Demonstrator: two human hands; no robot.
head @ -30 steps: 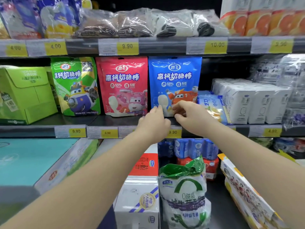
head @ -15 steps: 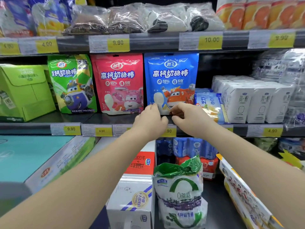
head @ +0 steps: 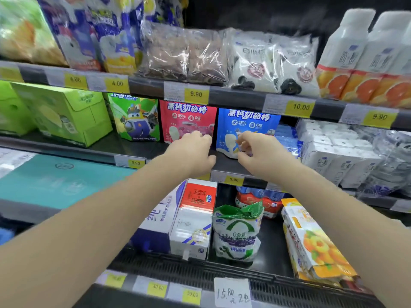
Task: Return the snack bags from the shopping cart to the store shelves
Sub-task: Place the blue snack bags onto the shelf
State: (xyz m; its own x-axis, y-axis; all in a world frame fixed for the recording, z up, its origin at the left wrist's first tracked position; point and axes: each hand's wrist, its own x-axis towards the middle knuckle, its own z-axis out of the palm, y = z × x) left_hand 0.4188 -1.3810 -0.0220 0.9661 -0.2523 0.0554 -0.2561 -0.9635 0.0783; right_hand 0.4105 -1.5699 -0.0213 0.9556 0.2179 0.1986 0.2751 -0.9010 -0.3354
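A blue snack bag (head: 246, 123) stands upright on the middle shelf (head: 224, 162), between a red snack bag (head: 186, 117) and white cartons. My right hand (head: 260, 152) pinches the blue bag's lower edge with thumb and fingers. My left hand (head: 191, 150) is curled in front of the red bag's lower right corner and touches it. Its fingertips are hidden. A green snack bag (head: 135, 116) stands left of the red one. No shopping cart is in view.
Green boxes (head: 64, 112) fill the shelf's left end and white milk cartons (head: 333, 150) its right. Clear-wrapped packs and bottles sit on the shelf above. Below are a teal box (head: 55, 181), a red-white carton (head: 195, 216), a green-topped bag (head: 236, 232) and a peach box (head: 315, 243).
My left hand slid left, from the blue bag's lower left corner to the red bag's lower right corner. My right hand stays on the blue bag. The view has moved closer and tilted.
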